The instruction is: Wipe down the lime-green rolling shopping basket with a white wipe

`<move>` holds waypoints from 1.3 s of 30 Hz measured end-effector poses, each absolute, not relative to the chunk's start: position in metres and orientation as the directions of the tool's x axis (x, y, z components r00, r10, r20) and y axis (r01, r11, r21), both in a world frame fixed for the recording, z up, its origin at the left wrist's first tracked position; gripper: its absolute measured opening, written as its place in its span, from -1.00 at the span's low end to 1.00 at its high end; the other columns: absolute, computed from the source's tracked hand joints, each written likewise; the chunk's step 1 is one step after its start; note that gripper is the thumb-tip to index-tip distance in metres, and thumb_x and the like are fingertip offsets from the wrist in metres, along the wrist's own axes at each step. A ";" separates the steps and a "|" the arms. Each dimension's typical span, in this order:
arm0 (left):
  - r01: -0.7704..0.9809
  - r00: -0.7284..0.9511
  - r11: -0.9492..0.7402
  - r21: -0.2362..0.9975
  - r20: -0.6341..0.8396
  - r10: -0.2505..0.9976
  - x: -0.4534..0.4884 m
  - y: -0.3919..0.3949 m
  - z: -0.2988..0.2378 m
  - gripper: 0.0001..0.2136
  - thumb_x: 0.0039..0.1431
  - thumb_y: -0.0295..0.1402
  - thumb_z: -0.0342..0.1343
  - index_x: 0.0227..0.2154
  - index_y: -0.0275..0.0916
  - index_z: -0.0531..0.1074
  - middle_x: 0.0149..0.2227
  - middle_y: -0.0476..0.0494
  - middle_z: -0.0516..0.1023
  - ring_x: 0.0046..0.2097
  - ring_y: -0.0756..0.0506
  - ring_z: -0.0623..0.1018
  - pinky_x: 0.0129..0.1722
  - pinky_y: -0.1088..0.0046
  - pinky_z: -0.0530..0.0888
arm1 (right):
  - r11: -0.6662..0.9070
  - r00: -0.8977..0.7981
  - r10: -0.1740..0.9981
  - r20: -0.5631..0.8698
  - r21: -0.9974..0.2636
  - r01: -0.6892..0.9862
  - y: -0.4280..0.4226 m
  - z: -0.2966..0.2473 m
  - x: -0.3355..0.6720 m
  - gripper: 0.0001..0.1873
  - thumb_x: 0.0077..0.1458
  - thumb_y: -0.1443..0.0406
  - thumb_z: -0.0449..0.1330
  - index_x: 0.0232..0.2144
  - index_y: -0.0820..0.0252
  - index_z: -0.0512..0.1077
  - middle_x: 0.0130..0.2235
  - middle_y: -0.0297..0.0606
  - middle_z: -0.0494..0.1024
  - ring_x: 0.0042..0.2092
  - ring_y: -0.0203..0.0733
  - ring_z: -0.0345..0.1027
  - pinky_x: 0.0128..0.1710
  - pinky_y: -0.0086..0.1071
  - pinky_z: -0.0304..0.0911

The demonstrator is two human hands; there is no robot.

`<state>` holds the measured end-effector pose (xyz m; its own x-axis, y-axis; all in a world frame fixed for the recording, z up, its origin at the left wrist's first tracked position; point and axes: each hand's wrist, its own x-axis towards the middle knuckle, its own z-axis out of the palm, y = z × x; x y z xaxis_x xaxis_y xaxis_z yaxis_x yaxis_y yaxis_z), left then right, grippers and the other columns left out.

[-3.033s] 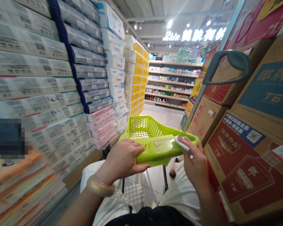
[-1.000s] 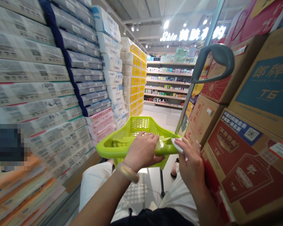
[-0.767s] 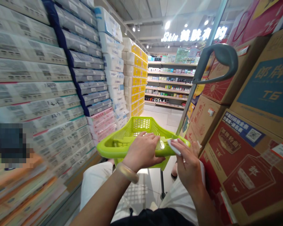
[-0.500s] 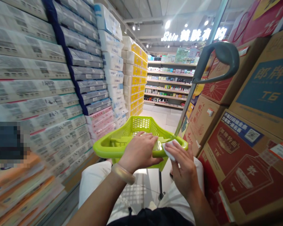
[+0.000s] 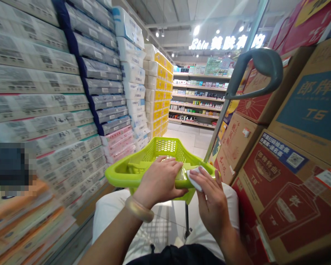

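A lime-green plastic shopping basket with pierced walls is in front of my knees. Over the middle of its near rim lies my left hand, fingers on top and thumb below, closed around the edge. My right hand presses a folded white wipe, perhaps a tissue or thin cloth, against the rim's right part. Its fingers lie over the wipe and hide some of it. Close to the basket's right end rises a metal pull handle with a grey grip.
Stacked packs of paper goods line the left side, with yellow-and-white packs farther along. Printed cartons are piled close on the right. Ahead, past a tiled floor, stand shelves of small products.
My right hand and the wipe have slid slightly left along the rim. My left hand and the basket's near rim have also shifted a little left in view.
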<state>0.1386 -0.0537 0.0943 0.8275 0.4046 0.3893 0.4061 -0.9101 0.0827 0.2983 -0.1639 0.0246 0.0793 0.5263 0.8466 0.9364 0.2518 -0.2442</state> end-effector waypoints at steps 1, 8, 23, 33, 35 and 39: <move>0.404 0.829 -0.911 0.083 0.388 0.403 0.138 -0.053 0.094 -0.50 -0.02 0.00 0.25 -0.09 -0.22 0.42 -0.07 -0.21 0.58 0.03 -0.27 0.51 0.16 0.10 0.28 | 0.241 0.096 0.520 0.849 -0.253 0.937 -0.164 0.025 0.300 -0.65 0.26 0.42 0.01 0.00 0.05 0.45 0.01 -0.28 0.61 0.17 -0.10 0.38 0.38 -0.02 -0.22; 0.401 0.825 -0.913 0.077 0.403 0.396 0.135 -0.053 0.093 -0.49 -0.02 -0.01 0.24 -0.07 -0.23 0.41 -0.08 -0.23 0.58 0.01 -0.28 0.51 0.13 0.09 0.30 | 0.133 0.249 0.464 0.850 -0.345 0.929 -0.160 0.027 0.310 -0.69 0.25 0.37 0.02 -0.07 0.08 0.49 -0.05 -0.21 0.64 0.13 -0.01 0.42 0.34 0.10 -0.13; 0.370 0.841 -0.927 0.057 0.403 0.361 0.134 -0.054 0.095 -0.48 -0.03 -0.03 0.26 -0.07 -0.23 0.42 -0.08 -0.23 0.58 0.03 -0.26 0.52 0.17 0.10 0.29 | 0.179 0.162 0.531 0.832 -0.297 0.938 -0.164 0.030 0.302 -0.68 0.24 0.39 0.03 -0.05 0.05 0.48 -0.03 -0.28 0.63 0.12 -0.06 0.43 0.38 0.07 -0.39; 0.349 0.848 -0.935 0.062 0.404 0.344 0.127 -0.053 0.097 -0.46 -0.04 0.02 0.25 -0.08 -0.24 0.43 -0.08 -0.21 0.58 0.01 -0.24 0.52 0.20 0.12 0.26 | 0.143 0.307 0.482 0.820 -0.420 0.896 -0.170 0.026 0.329 -0.74 0.26 0.31 0.06 -0.10 0.04 0.51 -0.06 -0.25 0.64 0.06 -0.01 0.48 0.36 0.19 -0.43; 0.345 0.849 -0.936 0.066 0.403 0.341 0.127 -0.053 0.097 -0.46 -0.04 0.05 0.24 -0.10 -0.23 0.44 -0.09 -0.21 0.58 0.01 -0.24 0.53 0.21 0.11 0.25 | 0.213 0.267 0.507 0.819 -0.420 0.882 -0.173 0.026 0.327 -0.75 0.26 0.31 0.07 -0.10 0.04 0.51 -0.06 -0.25 0.64 0.09 -0.03 0.45 0.37 0.16 -0.32; 0.331 0.855 -0.940 0.078 0.397 0.334 0.126 -0.054 0.098 -0.45 -0.03 0.09 0.22 -0.11 -0.24 0.44 -0.09 -0.23 0.58 0.01 -0.26 0.52 0.21 0.09 0.25 | 0.408 0.073 0.553 0.830 -0.346 0.845 -0.179 0.027 0.318 -0.72 0.27 0.37 0.07 -0.07 0.02 0.51 -0.04 -0.28 0.63 0.13 -0.08 0.41 0.34 0.06 -0.05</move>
<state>0.1256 -0.0545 0.0980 0.8547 0.3341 0.3975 0.3313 -0.9403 0.0778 0.3178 -0.1785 0.0269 0.0732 0.5532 0.8298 0.8448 0.4079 -0.3464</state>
